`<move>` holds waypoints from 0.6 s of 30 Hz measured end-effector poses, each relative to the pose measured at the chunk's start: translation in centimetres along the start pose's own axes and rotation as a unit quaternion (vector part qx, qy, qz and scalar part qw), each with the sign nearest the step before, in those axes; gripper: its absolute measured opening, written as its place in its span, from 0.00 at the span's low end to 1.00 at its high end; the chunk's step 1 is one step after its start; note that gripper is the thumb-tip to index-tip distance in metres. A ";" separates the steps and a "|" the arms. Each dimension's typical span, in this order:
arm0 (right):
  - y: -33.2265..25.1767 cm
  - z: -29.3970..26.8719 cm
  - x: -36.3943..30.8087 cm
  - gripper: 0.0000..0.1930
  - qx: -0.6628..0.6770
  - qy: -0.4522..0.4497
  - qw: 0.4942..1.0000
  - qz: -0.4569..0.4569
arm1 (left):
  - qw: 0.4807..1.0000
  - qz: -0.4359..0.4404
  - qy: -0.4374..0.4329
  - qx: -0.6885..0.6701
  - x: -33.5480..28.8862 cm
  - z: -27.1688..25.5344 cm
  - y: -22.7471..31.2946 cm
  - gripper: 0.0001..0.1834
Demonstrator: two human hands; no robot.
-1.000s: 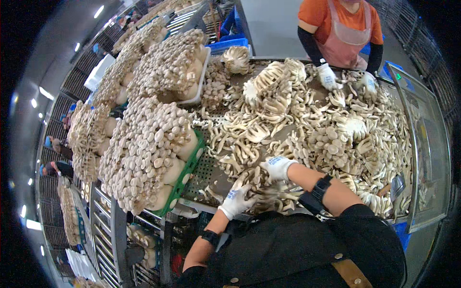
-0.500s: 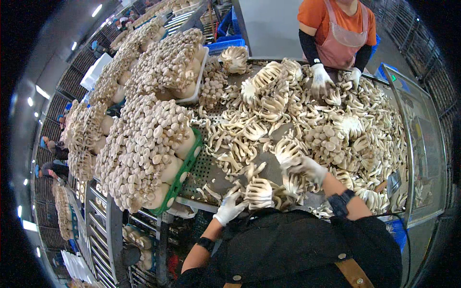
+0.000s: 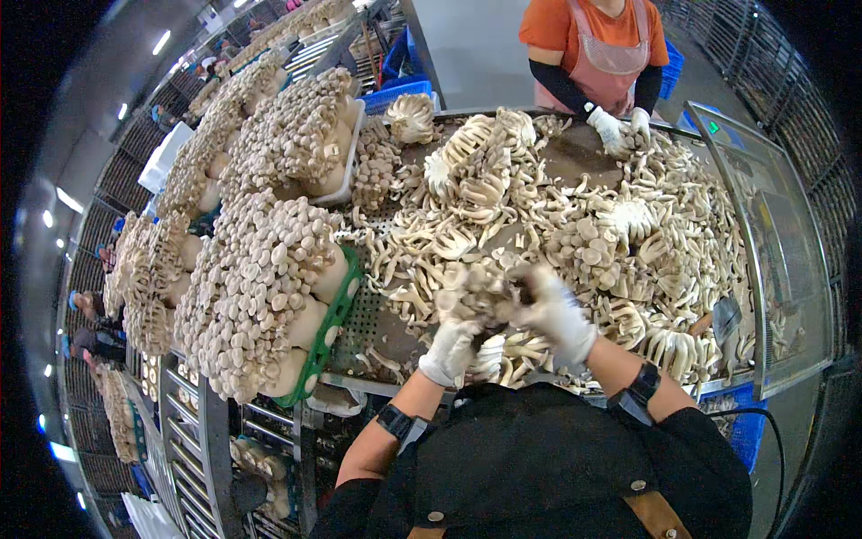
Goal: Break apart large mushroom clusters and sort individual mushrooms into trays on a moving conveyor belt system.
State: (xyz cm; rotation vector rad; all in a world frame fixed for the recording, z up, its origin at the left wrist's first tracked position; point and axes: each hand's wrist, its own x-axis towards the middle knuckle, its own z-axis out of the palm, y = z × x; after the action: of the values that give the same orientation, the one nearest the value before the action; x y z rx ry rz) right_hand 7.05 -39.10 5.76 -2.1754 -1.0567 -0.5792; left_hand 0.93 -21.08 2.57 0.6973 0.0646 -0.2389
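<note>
In its white glove, my left hand (image 3: pixel 451 352) is closed around a clump of mushrooms (image 3: pixel 471 296) above the near part of the metal worktable. My right hand (image 3: pixel 558 322), also gloved, is at the right side of that clump, its fingers smeared by motion. Below and between the hands lie pale mushroom stems (image 3: pixel 523 352). A large heap of loose mushrooms (image 3: pixel 602 247) covers much of the tabletop, with whole clusters among it. To the right of my right hand, a flat-bladed tool with a wooden handle (image 3: pixel 701 324) rests on the heap.
A green crate (image 3: pixel 334 319) and a white tray (image 3: pixel 346 171) at the left bear mushroom blocks. Across the table stands a co-worker in an orange shirt (image 3: pixel 549 31), white gloves on mushrooms. A mesh-panelled frame (image 3: pixel 779 260) borders the right side; a roller conveyor (image 3: pixel 184 431) runs lower left.
Both hands have come together, my left moving up and right, and a mushroom clump is now in it. The co-worker's hands have closed together, and bare tabletop shows beside them. The whole view has shifted slightly.
</note>
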 end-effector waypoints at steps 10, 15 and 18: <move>-0.5 -0.9 0.2 0.25 0.126 -0.090 0.965 0.213 | 0.997 0.011 0.078 -0.007 -0.6 -1.1 0.4 0.22; -3.5 -1.1 2.0 0.21 0.027 -0.219 0.972 0.078 | 0.998 0.017 -0.058 -0.012 -1.4 1.9 0.4 0.31; -3.2 -1.6 1.3 0.18 0.032 -0.212 0.974 0.072 | 0.999 0.035 -0.014 0.024 -1.0 2.4 -0.7 0.28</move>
State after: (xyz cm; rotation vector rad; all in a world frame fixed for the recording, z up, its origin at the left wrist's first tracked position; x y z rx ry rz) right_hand 5.03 -38.06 8.87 -2.3510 -1.0981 -0.0096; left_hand -0.25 -22.94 4.15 0.7428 0.0076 -0.1827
